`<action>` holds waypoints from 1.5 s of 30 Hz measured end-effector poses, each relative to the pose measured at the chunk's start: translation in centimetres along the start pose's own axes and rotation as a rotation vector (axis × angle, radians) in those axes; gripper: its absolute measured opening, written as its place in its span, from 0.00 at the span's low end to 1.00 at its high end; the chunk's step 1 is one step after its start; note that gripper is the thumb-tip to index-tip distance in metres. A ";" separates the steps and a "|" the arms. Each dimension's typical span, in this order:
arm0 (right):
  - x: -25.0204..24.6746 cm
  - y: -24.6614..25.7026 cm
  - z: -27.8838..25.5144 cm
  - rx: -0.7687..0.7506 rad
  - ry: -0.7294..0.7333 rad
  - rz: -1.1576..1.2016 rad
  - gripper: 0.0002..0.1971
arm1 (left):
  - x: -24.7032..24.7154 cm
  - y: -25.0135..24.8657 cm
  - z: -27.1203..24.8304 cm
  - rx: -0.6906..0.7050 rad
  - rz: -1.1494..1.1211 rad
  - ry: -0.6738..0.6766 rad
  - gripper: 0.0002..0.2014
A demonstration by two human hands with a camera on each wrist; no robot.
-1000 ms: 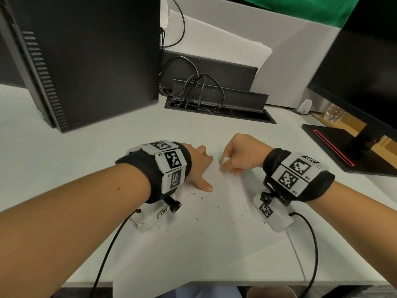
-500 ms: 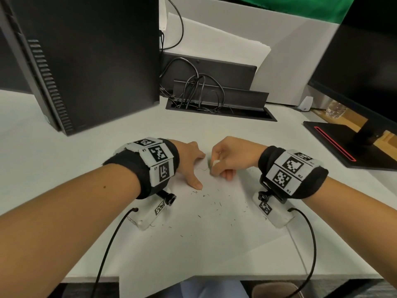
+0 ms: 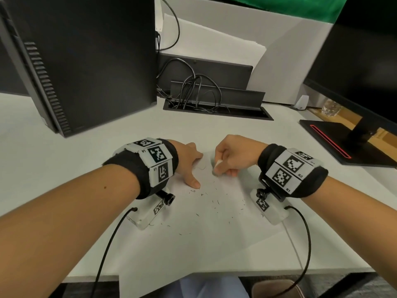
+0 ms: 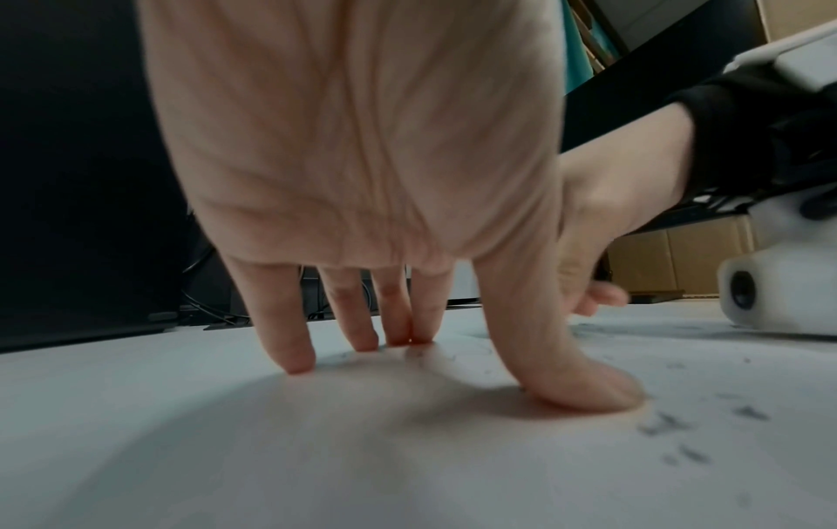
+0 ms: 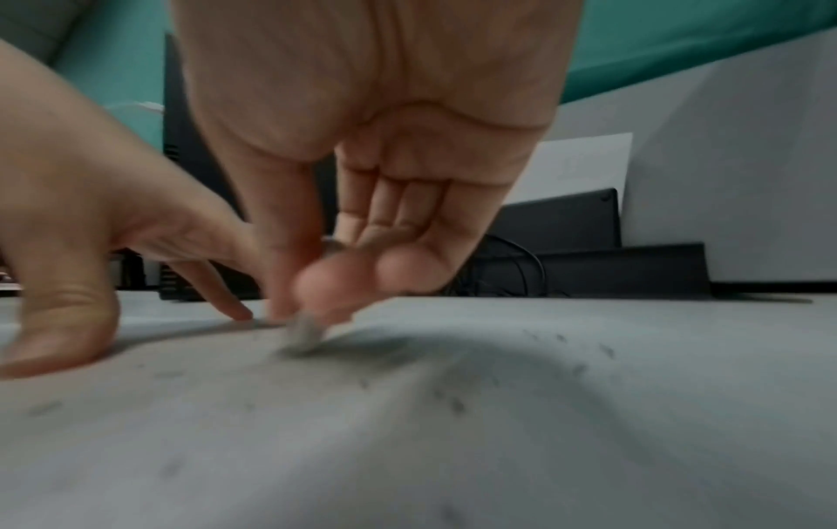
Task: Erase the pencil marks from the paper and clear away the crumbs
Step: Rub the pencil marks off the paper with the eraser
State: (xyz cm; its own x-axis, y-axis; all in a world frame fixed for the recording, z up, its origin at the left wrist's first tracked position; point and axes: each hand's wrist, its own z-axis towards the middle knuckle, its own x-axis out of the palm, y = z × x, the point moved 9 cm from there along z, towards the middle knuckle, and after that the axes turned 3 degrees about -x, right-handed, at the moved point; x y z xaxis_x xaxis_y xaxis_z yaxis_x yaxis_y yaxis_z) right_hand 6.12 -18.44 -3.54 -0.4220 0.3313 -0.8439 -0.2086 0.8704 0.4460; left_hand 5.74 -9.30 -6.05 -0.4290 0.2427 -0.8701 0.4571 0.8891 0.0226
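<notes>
A white sheet of paper point(image 3: 193, 244) lies on the desk in front of me, its near edge hanging over the desk's front. My right hand point(image 3: 232, 158) pinches a small white eraser point(image 3: 217, 164) and presses its grey tip point(image 5: 304, 334) on the paper's far part. To its left, my left hand point(image 3: 190, 166) holds the sheet down with straight, spread fingers point(image 4: 294, 343) and thumb point(image 4: 584, 390). Dark eraser crumbs point(image 3: 214, 203) are scattered over the paper between the two wrists. A faint pencil mark point(image 3: 203, 166) shows between the hands.
A black computer tower point(image 3: 86, 61) stands at the back left. Behind the hands is a black cable tray point(image 3: 217, 104) with several cords. A monitor stand point(image 3: 352, 140) occupies the right. White paper sheets point(image 3: 214, 44) lean against the back partition.
The right hand with the eraser has shifted left and back a little across the paper. The left hand keeps pressing the sheet in nearly the same spot.
</notes>
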 end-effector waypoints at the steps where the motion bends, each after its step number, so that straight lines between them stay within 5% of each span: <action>1: 0.3 -0.1 -0.1 0.000 0.028 0.017 0.05 | 0.0 0.0 0.0 0.002 0.003 -0.001 0.46; 7: -2.4 -2.5 0.3 0.098 -0.165 -0.129 0.09 | 0.0 0.0 0.1 -0.001 -0.009 -0.009 0.46; 10: -3.7 -2.7 -0.4 0.102 -0.273 -0.005 0.08 | -0.2 0.0 -0.3 0.022 -0.053 -0.030 0.44; 21: -4.8 1.9 -1.6 -0.112 -0.230 0.308 0.06 | -5.0 1.9 -3.0 0.160 -0.904 -0.389 0.11; 28: -3.0 2.4 -1.3 -0.143 -0.171 0.472 0.03 | -4.9 2.9 -3.5 0.162 -1.196 -0.483 0.10; 35: -2.5 2.8 -1.7 -0.208 -0.031 0.569 0.02 | -4.3 3.0 -3.7 0.252 -1.226 -0.367 0.06; 39: -3.1 2.3 -1.6 -0.197 -0.072 0.538 0.02 | -3.6 3.4 -3.4 0.196 -1.099 -0.306 0.11; 45: -2.6 3.0 -0.7 -0.208 -0.085 0.492 0.03 | -3.3 2.9 -3.2 0.191 -1.256 -0.264 0.06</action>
State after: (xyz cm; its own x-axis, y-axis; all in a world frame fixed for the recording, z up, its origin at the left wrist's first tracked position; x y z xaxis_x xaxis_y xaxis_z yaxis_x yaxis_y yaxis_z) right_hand 5.94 -16.94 0.24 -0.4428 0.7173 -0.5380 -0.1784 0.5175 0.8369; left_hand 5.98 -6.29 -1.52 -0.4870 -0.8144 -0.3156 -0.0307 0.3771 -0.9257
